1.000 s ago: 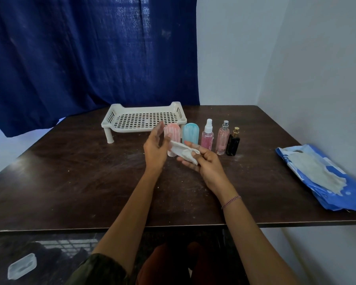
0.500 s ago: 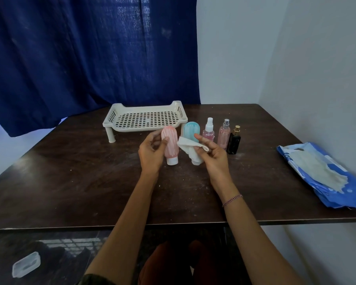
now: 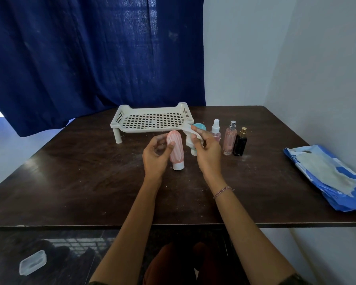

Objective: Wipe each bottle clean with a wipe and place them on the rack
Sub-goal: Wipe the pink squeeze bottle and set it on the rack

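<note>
Dark desk [image 3: 74,194], blue curtain behind. Left hand [image 3: 155,156] grasping upright pink bottle [image 3: 175,150], cap down; right hand [image 3: 208,151] pinching wipe [image 3: 190,133] at two o'clock from bottle, just beside. Empty rack [image 3: 152,121] at twelve.

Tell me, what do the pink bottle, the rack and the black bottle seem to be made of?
Pink bottle: probably soft matte plastic or silicone, ribbed along its length, with a white plastic cap. Rack: cream molded plastic, judging by its even grid of holes and one-piece legs. Black bottle: looks like dark glossy glass, possibly hard plastic, with a gold metallic top.
</note>
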Available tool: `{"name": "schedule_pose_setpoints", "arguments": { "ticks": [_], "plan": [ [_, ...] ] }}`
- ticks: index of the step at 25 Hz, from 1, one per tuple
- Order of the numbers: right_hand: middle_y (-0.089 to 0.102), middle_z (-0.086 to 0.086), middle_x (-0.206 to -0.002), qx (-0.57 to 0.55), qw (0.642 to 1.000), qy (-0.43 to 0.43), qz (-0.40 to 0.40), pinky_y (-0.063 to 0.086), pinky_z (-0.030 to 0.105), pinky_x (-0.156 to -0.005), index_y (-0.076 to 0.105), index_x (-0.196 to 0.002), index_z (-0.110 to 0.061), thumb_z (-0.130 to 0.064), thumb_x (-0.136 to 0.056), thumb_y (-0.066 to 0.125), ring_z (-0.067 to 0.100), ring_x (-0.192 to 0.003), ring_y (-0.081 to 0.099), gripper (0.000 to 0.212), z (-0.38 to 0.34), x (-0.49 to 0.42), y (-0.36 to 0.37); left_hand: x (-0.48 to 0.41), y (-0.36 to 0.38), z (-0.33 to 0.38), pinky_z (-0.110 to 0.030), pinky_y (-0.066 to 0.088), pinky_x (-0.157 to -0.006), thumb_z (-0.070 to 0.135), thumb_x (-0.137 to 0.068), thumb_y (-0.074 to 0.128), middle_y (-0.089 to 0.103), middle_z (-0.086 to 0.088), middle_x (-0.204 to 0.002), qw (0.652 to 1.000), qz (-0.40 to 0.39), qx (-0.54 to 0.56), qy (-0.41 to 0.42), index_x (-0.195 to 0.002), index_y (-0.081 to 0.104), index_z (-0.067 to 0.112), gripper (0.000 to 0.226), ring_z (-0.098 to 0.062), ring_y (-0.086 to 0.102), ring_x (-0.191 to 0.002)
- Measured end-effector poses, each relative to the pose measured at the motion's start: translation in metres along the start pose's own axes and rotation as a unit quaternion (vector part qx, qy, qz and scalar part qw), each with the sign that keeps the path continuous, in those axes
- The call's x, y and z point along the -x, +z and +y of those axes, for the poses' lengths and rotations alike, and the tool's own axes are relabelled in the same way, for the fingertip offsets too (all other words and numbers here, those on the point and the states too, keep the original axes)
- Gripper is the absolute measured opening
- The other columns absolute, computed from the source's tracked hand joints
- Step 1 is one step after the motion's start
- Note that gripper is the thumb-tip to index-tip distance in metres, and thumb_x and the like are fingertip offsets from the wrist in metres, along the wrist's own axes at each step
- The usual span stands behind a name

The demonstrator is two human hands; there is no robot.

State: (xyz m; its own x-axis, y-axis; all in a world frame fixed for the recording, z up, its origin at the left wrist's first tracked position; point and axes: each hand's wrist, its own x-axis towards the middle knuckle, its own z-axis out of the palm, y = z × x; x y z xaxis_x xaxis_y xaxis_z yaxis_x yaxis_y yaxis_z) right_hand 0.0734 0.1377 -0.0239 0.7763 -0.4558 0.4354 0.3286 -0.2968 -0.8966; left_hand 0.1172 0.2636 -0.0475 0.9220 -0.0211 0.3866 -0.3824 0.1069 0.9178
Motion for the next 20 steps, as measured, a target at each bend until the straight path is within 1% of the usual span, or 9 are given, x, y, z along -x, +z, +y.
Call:
{"name": "schedule_pose_setpoints", "arguments": {
  "ticks": [2,4,6,7,9,12,15,18,20],
  "plan": [
    [0.051,-0.009,-0.125,0.008,0.999,-0.028,-0.044,0.040,0.012,-0.098,0.055,-0.127,-0.013,-0.007,-0.093,0.053,-0.001,-0.117,0.046,0.035,0.001,0.003,0.003,0.000,-0.001,0.000,-0.034,0.056,-0.081,0.004,-0.084,0.066,0.069,-0.006,-0.105,1.000,-0.002,0.003,0.001,-0.112,0.063,0.011,0.029,-0.017,0.065,-0.093],
    [0.052,-0.008,-0.127,0.006,0.997,-0.045,-0.055,0.039,0.013,-0.100,0.054,-0.128,-0.011,-0.004,-0.093,0.052,-0.003,-0.117,0.045,0.036,0.005,0.008,0.005,0.000,-0.001,-0.001,-0.033,0.055,-0.081,0.003,-0.084,0.065,0.069,-0.008,-0.104,1.000,-0.006,0.005,0.008,-0.113,0.063,0.008,0.029,-0.019,0.065,-0.093],
    [0.057,-0.001,-0.127,-0.001,1.000,-0.019,-0.018,0.044,0.018,-0.097,0.056,-0.126,-0.011,-0.009,-0.094,0.051,0.004,-0.115,0.051,0.032,0.009,0.009,0.005,0.000,-0.001,-0.001,-0.032,0.055,-0.080,0.003,-0.085,0.064,0.069,-0.008,-0.104,1.000,-0.006,0.007,0.009,-0.113,0.063,0.007,0.028,-0.019,0.065,-0.093],
    [0.061,0.003,-0.123,-0.014,1.000,0.007,0.005,0.048,0.022,-0.094,0.058,-0.124,-0.011,-0.012,-0.095,0.051,0.009,-0.112,0.056,0.030,0.011,0.008,0.004,0.000,0.000,-0.001,-0.030,0.055,-0.080,0.003,-0.085,0.065,0.069,-0.007,-0.103,1.000,-0.005,0.007,0.007,-0.112,0.063,0.009,0.028,-0.018,0.065,-0.092],
    [0.066,0.005,-0.114,-0.063,0.997,0.044,0.024,0.052,0.028,-0.090,0.061,-0.119,-0.012,-0.016,-0.094,0.053,0.011,-0.104,0.061,0.027,0.013,0.006,0.002,0.000,0.000,0.000,-0.025,0.054,-0.079,0.004,-0.084,0.065,0.068,-0.003,-0.101,1.000,-0.005,0.010,0.003,-0.111,0.062,0.011,0.028,-0.011,0.065,-0.091],
    [0.064,0.005,-0.116,-0.117,0.992,0.056,0.007,0.055,0.024,-0.081,0.057,-0.118,-0.020,-0.017,-0.092,0.056,0.008,-0.100,0.063,0.026,0.015,0.006,0.002,0.001,0.002,0.000,-0.019,0.053,-0.077,0.003,-0.084,0.066,0.067,-0.001,-0.099,1.000,-0.005,0.028,-0.005,-0.114,0.058,0.011,0.032,-0.008,0.065,-0.090],
    [0.059,0.005,-0.117,-0.189,0.980,0.058,-0.006,0.056,0.022,-0.073,0.045,-0.121,-0.015,-0.005,-0.091,0.056,0.010,-0.100,0.064,0.034,0.016,0.007,0.003,0.001,0.002,0.000,-0.020,0.053,-0.078,0.002,-0.084,0.066,0.066,-0.007,-0.109,0.999,-0.004,0.036,0.000,-0.113,0.054,0.015,0.034,-0.014,0.064,-0.099],
    [0.055,0.001,-0.121,-0.218,0.973,0.067,-0.023,0.056,0.022,-0.067,0.059,-0.104,-0.019,0.001,-0.092,0.049,0.023,-0.111,0.058,0.025,0.018,0.006,0.003,0.002,0.002,0.001,-0.019,0.052,-0.077,0.001,-0.083,0.066,0.065,-0.009,-0.112,1.000,-0.005,0.025,0.017,-0.113,0.053,0.016,0.036,-0.012,0.063,-0.098],
    [0.057,-0.001,-0.120,-0.251,0.963,0.097,-0.031,0.055,0.022,-0.069,0.066,-0.100,-0.018,-0.001,-0.092,0.049,0.025,-0.113,0.057,0.025,0.018,0.006,0.004,0.002,0.002,0.000,-0.020,0.053,-0.079,0.001,-0.083,0.066,0.064,-0.011,-0.114,1.000,-0.008,0.021,0.019,-0.116,0.054,0.015,0.037,-0.013,0.063,-0.099]
  ]
}}
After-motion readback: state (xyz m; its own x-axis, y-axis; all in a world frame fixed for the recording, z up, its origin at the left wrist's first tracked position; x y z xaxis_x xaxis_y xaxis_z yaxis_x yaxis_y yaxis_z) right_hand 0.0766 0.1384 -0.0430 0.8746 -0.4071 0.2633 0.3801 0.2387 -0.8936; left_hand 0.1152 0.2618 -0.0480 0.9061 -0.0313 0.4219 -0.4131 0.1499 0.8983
